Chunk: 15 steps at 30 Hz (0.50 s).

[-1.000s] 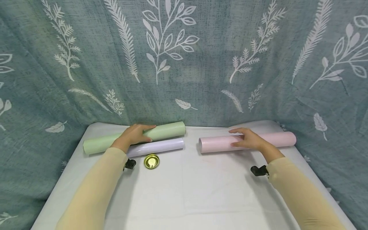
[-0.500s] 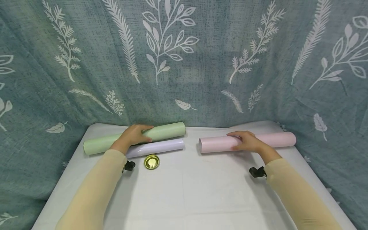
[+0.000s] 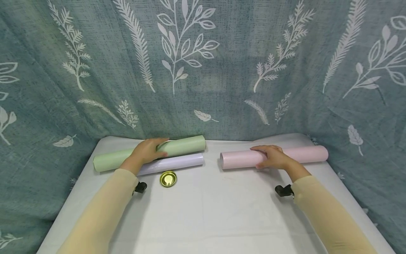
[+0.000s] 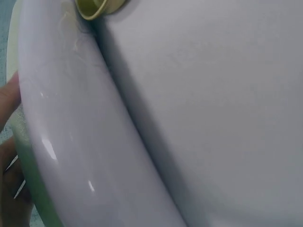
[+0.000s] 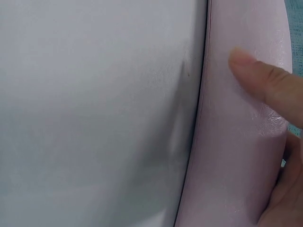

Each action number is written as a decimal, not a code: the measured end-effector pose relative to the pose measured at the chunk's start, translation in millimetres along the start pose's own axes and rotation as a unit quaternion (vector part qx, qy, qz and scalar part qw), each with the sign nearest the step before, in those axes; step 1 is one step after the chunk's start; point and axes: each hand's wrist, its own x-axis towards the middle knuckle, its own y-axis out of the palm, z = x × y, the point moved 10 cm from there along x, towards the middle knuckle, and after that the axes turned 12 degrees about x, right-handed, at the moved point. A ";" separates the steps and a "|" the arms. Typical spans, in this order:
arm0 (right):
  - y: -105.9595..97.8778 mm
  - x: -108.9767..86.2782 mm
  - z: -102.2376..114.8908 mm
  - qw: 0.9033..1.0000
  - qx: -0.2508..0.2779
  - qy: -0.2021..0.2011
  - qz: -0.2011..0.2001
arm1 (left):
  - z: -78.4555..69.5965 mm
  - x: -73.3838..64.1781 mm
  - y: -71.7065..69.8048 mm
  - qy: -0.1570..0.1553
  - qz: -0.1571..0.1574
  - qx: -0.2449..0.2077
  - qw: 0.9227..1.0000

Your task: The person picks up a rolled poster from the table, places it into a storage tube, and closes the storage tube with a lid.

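My left hand (image 3: 145,151) grips a pale green roll of sheet material (image 3: 187,144), thumb on the near side and fingers over the far side. Just in front of that roll lies a thinner, glossy lavender roll (image 3: 179,162), which fills much of the left wrist view. On the right, a pale pink roll (image 3: 306,154) lies crosswise on the table, its hollow end facing left. My right hand (image 3: 273,157) spans it, fingers curled over the back. The right wrist view has the thumb (image 5: 270,85) against the pink surface, beside a long straight seam.
A small shiny gold dish (image 3: 168,179) sits in front of the lavender roll. White cloth covers the table (image 3: 209,211). Behind its back edge hangs a green-blue curtain (image 3: 228,106) with white leaf prints, also closing in both sides.
My right hand has shifted slightly left and its fingers and thumb have settled closer round the pink roll. The left hand keeps its hold on the green roll; its wrist has drifted slightly left.
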 end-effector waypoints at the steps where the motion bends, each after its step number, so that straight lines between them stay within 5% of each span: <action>1: 0.5 0.1 0.2 1.000 -0.002 0.000 0.001 | -0.8 -1.2 -0.9 0.003 -0.004 0.003 1.000; 15: 0.3 1.9 1.1 1.000 -0.005 0.006 0.005 | -15.6 -25.2 -11.3 0.040 -0.049 0.048 0.997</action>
